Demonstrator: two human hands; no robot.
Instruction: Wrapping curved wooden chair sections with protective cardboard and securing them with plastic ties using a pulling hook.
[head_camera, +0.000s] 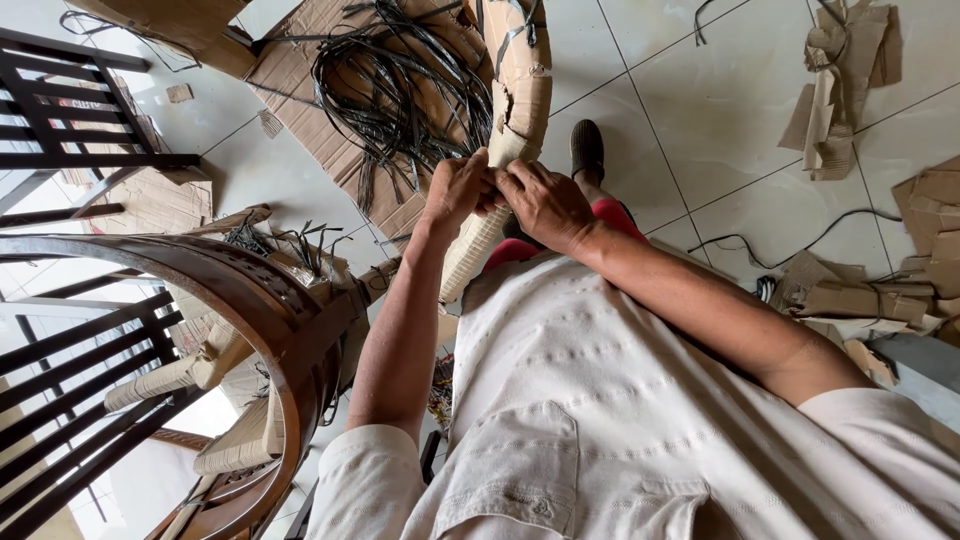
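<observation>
Both hands work at one spot on a long cardboard-wrapped furniture piece (522, 90) that runs from the top of the view down between my knees. My left hand (455, 188) grips its left side with closed fingers. My right hand (545, 203) presses against it from the right, fingers curled on the wrapping. Below the hands the piece shows a pale woven surface (468, 255). Black strapping (521, 30) crosses the cardboard higher up.
A tangle of black plastic straps (400, 85) lies on flattened cardboard (310, 75) ahead. A curved dark wooden chair frame (270, 310) stands at the left. Torn cardboard scraps (840, 90) and a black cable (800, 245) lie on the white tiles at the right.
</observation>
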